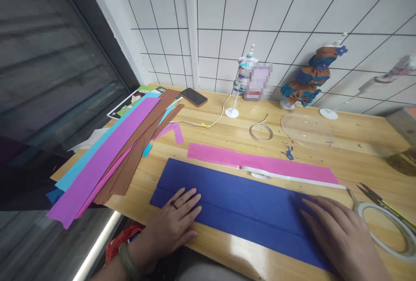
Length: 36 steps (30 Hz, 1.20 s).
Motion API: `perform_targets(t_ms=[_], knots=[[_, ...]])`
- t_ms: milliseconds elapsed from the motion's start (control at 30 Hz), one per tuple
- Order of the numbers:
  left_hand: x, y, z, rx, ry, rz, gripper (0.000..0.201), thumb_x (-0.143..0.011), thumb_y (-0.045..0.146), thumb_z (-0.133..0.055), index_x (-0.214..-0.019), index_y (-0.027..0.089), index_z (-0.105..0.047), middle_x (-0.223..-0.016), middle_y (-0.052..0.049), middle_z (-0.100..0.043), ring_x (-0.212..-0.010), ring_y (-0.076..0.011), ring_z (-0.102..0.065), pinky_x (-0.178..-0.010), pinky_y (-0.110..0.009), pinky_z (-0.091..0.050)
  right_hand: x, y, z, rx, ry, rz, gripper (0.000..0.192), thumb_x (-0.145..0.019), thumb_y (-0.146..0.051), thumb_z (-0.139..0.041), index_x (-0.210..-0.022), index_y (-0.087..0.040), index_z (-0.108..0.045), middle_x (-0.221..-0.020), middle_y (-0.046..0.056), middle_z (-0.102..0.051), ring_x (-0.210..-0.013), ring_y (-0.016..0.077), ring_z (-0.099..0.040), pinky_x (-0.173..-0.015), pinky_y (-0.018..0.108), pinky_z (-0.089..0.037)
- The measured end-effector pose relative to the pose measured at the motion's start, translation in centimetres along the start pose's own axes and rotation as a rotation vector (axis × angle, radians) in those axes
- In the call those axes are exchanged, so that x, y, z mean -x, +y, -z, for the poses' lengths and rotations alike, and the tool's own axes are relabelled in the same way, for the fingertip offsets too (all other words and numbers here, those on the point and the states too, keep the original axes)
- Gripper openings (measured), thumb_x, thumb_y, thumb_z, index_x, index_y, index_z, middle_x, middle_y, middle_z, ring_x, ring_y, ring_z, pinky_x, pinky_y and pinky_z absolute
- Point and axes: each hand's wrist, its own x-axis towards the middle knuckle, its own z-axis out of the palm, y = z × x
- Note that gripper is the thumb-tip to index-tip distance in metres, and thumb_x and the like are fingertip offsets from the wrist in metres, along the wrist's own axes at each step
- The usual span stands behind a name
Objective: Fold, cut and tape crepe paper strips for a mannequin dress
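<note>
A long strip of dark blue paper lies flat on the wooden table, with a crease running along its length. On its near left part rests my left hand, fingers stretched out and flat. Over the right end lies my right hand, its fingers extended on the paper and holding nothing. Just beyond the blue strip is a pink paper strip, with white tape along its near edge. A roll of double-sided tape sits beside my right hand, next to scissors.
Coloured paper strips are piled at the left and overhang the table edge. Behind are a phone, a thin tape ring, a clear plastic disc and small stands, one dressed in brown and blue paper. A tiled wall closes the back.
</note>
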Motion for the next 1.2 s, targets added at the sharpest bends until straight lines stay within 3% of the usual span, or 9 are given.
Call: perform_targets(t_ms=[133,233,533,667,900,1067,1200], knots=[[-0.4,0.4,-0.1,0.043,0.157,0.078,0.03,-0.087,0.026,-0.05,-0.113,0.013,-0.057,-0.111,-0.012,-0.06,-0.109,-0.0237,-0.051,-0.09,-0.04,-0.046,1.3,-2.4,0.6,-0.123,-0.049,0.057,0.031,-0.09,-0.04,-0.04,-0.1,-0.024,-0.065,-0.099,0.006,-0.064,-0.092,0.0214,-0.058,-0.084,0.036,-0.043],[-0.8,0.4,-0.1,0.081,0.187,0.157,0.024,-0.087,0.024,-0.05,-0.107,0.014,-0.06,-0.095,-0.009,-0.061,-0.092,-0.0212,-0.054,-0.081,-0.038,-0.048,1.9,-3.6,0.5,-0.142,-0.083,0.091,0.034,-0.091,-0.043,-0.036,-0.098,-0.026,-0.065,-0.098,0.004,-0.065,-0.091,0.0182,-0.06,-0.082,0.031,-0.045],[-2.3,-0.5,1.0,0.214,-0.009,0.249,0.02,-0.078,0.031,-0.064,-0.093,0.019,-0.06,-0.082,-0.003,-0.056,-0.083,-0.0192,-0.049,-0.077,-0.035,-0.042,2.4,-3.8,-0.2,-0.059,-0.157,0.138,0.037,-0.087,-0.052,-0.04,-0.098,-0.028,-0.066,-0.093,0.003,-0.068,-0.086,0.0193,-0.061,-0.081,0.035,-0.045],[-3.0,-0.5,1.5,0.265,-0.062,0.263,0.015,-0.074,0.029,-0.068,-0.079,0.017,-0.059,-0.082,-0.002,-0.054,-0.084,-0.0194,-0.048,-0.076,-0.034,-0.041,2.3,-3.9,0.1,-0.117,-0.233,0.178,0.025,-0.085,-0.046,-0.049,-0.093,-0.03,-0.065,-0.088,0.001,-0.067,-0.086,0.0178,-0.061,-0.083,0.033,-0.046],[-3.6,-0.2,1.7,0.277,-0.127,0.224,0.042,-0.074,0.034,-0.068,-0.111,0.021,-0.054,-0.099,-0.004,-0.055,-0.094,-0.0218,-0.046,-0.084,-0.038,-0.037,2.4,-4.4,0.8,-0.218,-0.224,0.126,0.016,-0.079,-0.039,-0.06,-0.087,-0.025,-0.062,-0.094,0.002,-0.064,-0.093,0.017,-0.06,-0.082,0.027,-0.048],[-3.9,-0.1,1.9,0.314,-0.216,0.207,0.016,-0.077,0.032,-0.065,-0.085,0.02,-0.06,-0.086,-0.001,-0.057,-0.089,-0.0189,-0.047,-0.082,-0.035,-0.033,3.3,-4.0,0.8,-0.199,-0.228,0.125,0.022,-0.077,-0.042,-0.062,-0.092,-0.025,-0.061,-0.092,0.002,-0.065,-0.088,0.0182,-0.061,-0.081,0.03,-0.048],[-3.5,-0.2,2.2,0.381,-0.249,0.209,0.012,-0.08,0.03,-0.062,-0.077,0.018,-0.059,-0.078,0.0,-0.06,-0.084,-0.0165,-0.049,-0.078,-0.031,-0.031,3.8,-3.8,1.0,-0.199,-0.29,0.095,0.021,-0.08,-0.041,-0.058,-0.095,-0.026,-0.06,-0.092,0.001,-0.065,-0.087,0.0166,-0.061,-0.083,0.03,-0.047]])
